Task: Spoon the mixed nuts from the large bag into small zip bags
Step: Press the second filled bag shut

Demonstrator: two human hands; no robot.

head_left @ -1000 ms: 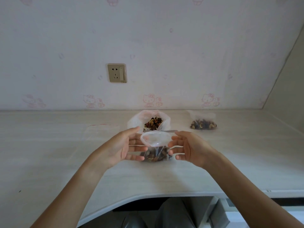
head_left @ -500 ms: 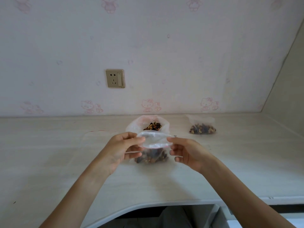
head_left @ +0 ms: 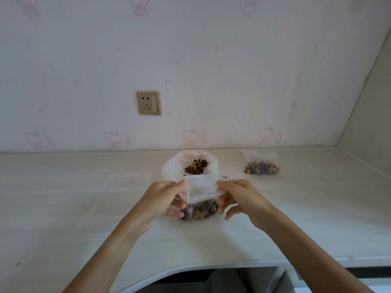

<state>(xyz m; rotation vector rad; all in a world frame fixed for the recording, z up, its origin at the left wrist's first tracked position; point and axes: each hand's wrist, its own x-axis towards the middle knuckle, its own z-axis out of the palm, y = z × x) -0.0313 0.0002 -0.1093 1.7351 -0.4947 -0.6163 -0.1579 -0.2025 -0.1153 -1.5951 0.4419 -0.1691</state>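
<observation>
Small zip bag [head_left: 200, 199] at bench [head_left: 63, 208] centre, between left hand [head_left: 163, 199] and right hand [head_left: 243, 199]. Large bag [head_left: 173, 168] just behind. Filled zip bag [head_left: 261, 164] behind-right. Empty zip bag [head_left: 127, 180] left.

clear zip bag [head_left: 201, 192] of brown nuts, pale woodgrain table [head_left: 63, 208], pink cartoon-cat wallpaper [head_left: 232, 70]

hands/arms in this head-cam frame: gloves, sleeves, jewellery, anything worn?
Nothing worn that shows. The left hand and right hand are bare, with no gloves and no rings or marks visible on the fingers. Both forearms are bare to the frame's bottom edge: no sleeves, watch or bands in view.
</observation>
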